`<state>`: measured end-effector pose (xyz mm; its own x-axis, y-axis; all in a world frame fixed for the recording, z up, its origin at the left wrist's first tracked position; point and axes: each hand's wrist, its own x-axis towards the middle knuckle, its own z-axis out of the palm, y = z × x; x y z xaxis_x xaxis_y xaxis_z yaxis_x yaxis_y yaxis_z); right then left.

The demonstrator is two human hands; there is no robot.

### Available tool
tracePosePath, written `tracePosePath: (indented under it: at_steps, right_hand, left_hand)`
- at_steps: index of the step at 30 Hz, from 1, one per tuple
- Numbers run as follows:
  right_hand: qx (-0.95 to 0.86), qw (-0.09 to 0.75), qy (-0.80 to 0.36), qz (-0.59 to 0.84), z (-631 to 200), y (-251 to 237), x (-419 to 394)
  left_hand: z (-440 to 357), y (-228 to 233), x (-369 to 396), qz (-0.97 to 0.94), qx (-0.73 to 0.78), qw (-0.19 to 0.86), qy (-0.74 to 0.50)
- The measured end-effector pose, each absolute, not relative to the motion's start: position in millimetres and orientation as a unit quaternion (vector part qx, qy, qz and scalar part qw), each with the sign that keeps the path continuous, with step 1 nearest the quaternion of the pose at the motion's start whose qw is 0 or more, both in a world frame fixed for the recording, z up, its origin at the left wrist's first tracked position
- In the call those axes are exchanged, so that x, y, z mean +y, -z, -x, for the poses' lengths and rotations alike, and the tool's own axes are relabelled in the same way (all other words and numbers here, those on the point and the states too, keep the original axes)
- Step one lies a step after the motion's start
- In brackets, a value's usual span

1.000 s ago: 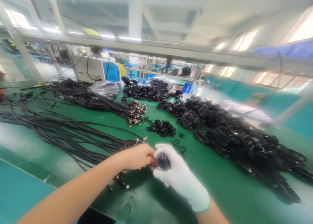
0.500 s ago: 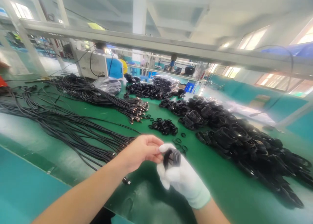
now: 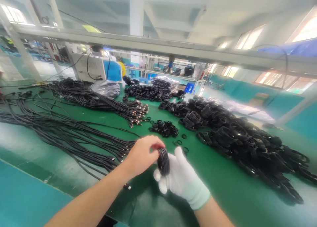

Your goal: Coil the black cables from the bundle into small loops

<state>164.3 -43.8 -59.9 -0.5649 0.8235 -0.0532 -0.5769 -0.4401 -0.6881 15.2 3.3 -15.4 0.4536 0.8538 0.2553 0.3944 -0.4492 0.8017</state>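
Observation:
My bare left hand [image 3: 145,154] pinches the upper part of a coiled black cable [image 3: 163,161] between thumb and fingers. My right hand [image 3: 182,177], in a white glove, is opened behind and under the coil. Its thumb points up, away from the coil, and its fingertips show just below it. The coil seems to touch the glove's fingers. Beyond the hands lies a small heap of black rings [image 3: 164,128], with a few loose ones nearby. To the left, long black cables [image 3: 81,139] stretch across the green table [image 3: 148,204], their plug ends near my left wrist.
A second bundle of cables [image 3: 106,105] with metal ends lies farther back, near a clear plastic bag [image 3: 106,88]. Coiled cables [image 3: 237,138] are piled along the right. At the back stand a white-and-blue machine [image 3: 96,68] and bagged stacks [image 3: 164,84]. A metal beam [image 3: 148,42] crosses above.
My right thumb and fingers have loosened from the coil and spread apart. My left hand now grips the coil, which has shifted slightly left and turned.

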Motion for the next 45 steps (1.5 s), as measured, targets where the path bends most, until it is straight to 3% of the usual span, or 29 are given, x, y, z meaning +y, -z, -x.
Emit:
tracePosePath:
  at_steps: [3,9,11,15,18,24,31,38,43,45]
  right_hand:
    - [-0.254,0.43,-0.839,0.214,-162.5,59.0,-42.5]
    - [-0.214,0.377,-0.883,0.179,-160.1,61.7,-42.8]
    - [-0.255,0.396,-0.857,0.209,-159.1,60.9,-42.5]
    - [-0.395,0.491,-0.707,0.321,-161.8,56.1,-43.1]
    - [-0.428,0.487,-0.681,0.34,-165.8,54.2,-45.3]
    - [-0.433,0.473,-0.698,0.317,-163.1,56.1,-47.0]
    - [-0.439,0.429,-0.725,0.312,-158.4,46.0,-50.6]
    - [-0.388,0.431,-0.753,0.312,-161.5,52.2,-51.5]
    - [-0.386,0.429,-0.757,0.306,-157.7,59.3,-50.1]
    - [-0.394,0.422,-0.752,0.318,-156.0,61.2,-50.3]
  left_hand:
    - [-7.4,17.0,8.8,-0.775,0.395,0.372,-0.323]
    - [4.6,17.3,20.9,-0.704,0.198,0.625,-0.271]
    - [2.5,17.9,22.4,-0.702,0.226,0.617,-0.273]
    - [-5.1,16.5,18.7,-0.751,0.368,0.461,-0.296]
    - [-6.8,17.3,9.9,-0.731,0.431,0.403,-0.344]
    - [-3.0,29.4,-12.1,-0.636,0.431,0.573,-0.286]
    - [-3.2,38.8,-17.6,-0.593,0.342,0.661,-0.305]
    - [-0.8,29.1,-15.4,-0.658,0.389,0.597,-0.244]
    - [1.7,33.8,-19.0,-0.771,0.476,0.256,-0.337]
    - [-0.8,41.1,-19.9,-0.801,0.448,0.179,-0.354]
